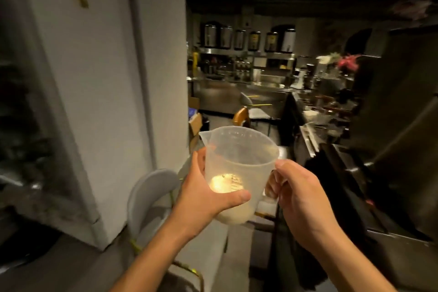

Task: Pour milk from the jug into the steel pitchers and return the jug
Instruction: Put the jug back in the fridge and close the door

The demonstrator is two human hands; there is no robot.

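**One head-worn view, looking forward and slightly down**

A single wide-angle camera sits on the person's head, facing forward down a dim café aisle. It is close to the left hand [208, 194] and right hand [298, 194], raised mid-frame around the jug [239, 156]. Frame edges bend. The far shelf [246, 51] looks small and distant.

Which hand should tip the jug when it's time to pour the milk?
Probably the right hand: its grip is already curled round the handle of the jug, and the spout points away from it. The left hand only cups the jug's side, steadying it.
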